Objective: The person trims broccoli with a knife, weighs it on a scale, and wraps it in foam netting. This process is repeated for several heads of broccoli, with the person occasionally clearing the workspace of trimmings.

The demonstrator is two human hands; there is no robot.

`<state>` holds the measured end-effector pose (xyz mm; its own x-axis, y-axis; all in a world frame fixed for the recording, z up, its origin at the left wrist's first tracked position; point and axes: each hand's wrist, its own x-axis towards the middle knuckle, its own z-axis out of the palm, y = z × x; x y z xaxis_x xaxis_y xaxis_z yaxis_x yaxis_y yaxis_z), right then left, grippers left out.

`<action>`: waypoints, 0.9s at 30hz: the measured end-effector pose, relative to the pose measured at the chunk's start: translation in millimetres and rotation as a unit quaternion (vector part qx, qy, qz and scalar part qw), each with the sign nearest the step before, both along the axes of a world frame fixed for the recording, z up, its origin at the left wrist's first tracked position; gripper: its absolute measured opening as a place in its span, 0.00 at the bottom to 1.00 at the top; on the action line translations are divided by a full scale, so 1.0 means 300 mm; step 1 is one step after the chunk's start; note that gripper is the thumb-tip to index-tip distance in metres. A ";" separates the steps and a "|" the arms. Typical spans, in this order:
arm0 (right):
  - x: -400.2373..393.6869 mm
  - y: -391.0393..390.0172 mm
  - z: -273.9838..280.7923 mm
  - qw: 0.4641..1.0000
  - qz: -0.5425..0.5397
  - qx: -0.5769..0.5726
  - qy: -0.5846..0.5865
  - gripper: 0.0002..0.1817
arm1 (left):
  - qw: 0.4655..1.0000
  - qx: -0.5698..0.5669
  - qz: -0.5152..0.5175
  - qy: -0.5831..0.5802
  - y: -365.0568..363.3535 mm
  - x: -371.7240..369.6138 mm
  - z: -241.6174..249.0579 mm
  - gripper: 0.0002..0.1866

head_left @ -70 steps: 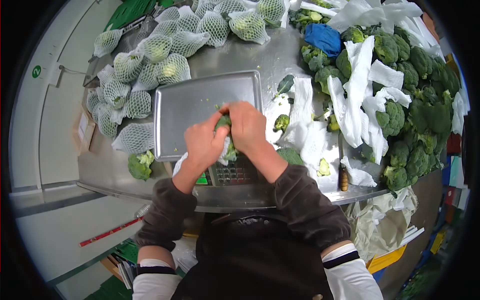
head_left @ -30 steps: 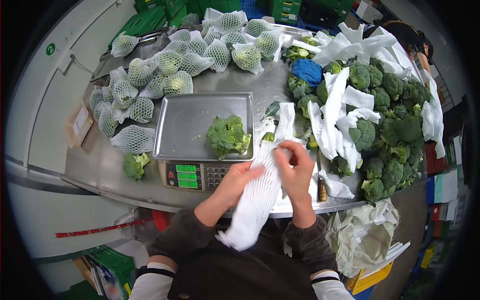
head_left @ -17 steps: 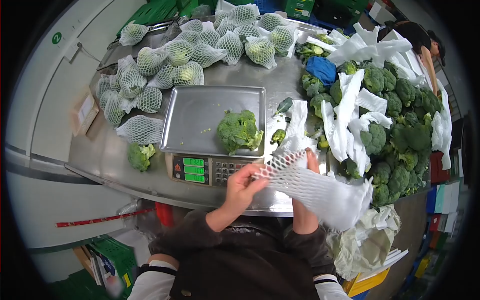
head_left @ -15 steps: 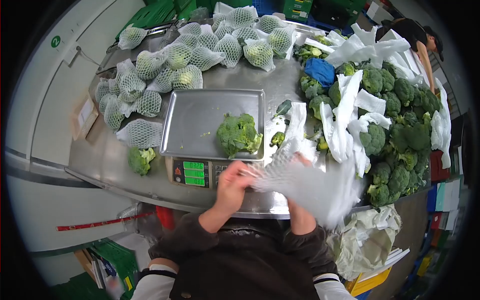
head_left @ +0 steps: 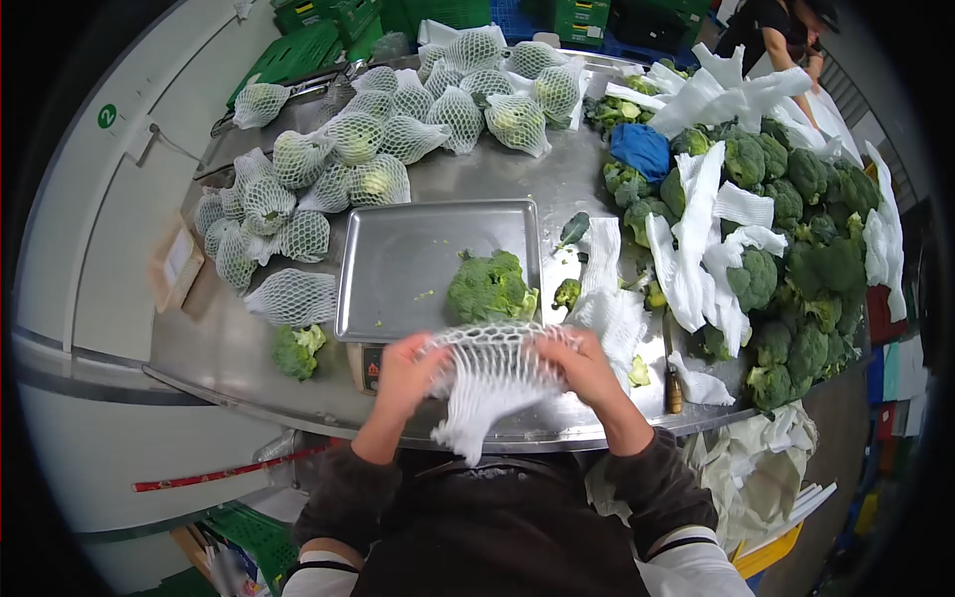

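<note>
A white foam net sleeve [head_left: 494, 376] is stretched wide between my hands over the table's front edge. My left hand [head_left: 410, 370] grips one side of its mouth, and my right hand [head_left: 582, 363] grips the other. Just beyond the sleeve, a head of broccoli [head_left: 489, 287] lies on the metal tray of the weighing scale [head_left: 398, 259]. The sleeve and my left hand hide most of the scale's display. Left of the tray, another broccoli head [head_left: 297, 351] pokes out of a net sleeve [head_left: 295, 297].
Netted broccoli heads [head_left: 356, 136] cover the back left. Bare broccoli [head_left: 806, 259] and loose white sleeves [head_left: 686, 239] are heaped at right, with a blue cloth [head_left: 639, 149]. A wooden-handled knife [head_left: 673, 390] lies near the front edge. Another person [head_left: 771, 45] leans over the far right.
The sleeve, blurred and hanging to the right before, is now pulled open between both hands. My left hand moved left. The other person has shifted.
</note>
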<state>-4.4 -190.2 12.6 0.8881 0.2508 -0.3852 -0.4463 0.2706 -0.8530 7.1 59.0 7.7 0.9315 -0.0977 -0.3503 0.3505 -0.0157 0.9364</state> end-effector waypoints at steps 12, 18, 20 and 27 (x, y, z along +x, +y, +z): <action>0.059 0.121 0.119 0.918 -0.186 -0.229 -0.264 0.19 | 0.914 -0.373 0.122 0.104 -0.018 0.120 -0.094 0.22; -0.014 0.045 0.174 0.993 0.100 0.050 0.029 0.17 | 0.838 -0.507 0.030 0.198 -0.099 -0.009 0.105 0.29; -0.025 0.028 0.135 0.954 0.070 0.278 0.088 0.22 | 0.819 -0.513 0.062 0.248 -0.105 -0.025 0.092 0.29; -0.095 0.091 -0.048 0.920 -0.147 0.281 0.228 0.18 | 0.846 -0.513 0.115 0.088 -0.041 -0.114 -0.064 0.24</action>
<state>-32.9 -163.0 -1.9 0.7279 0.2984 -0.6174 -0.5593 0.7792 -0.2829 -27.1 46.5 -11.4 0.9094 -0.2582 -0.3261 0.3697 0.8610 0.3493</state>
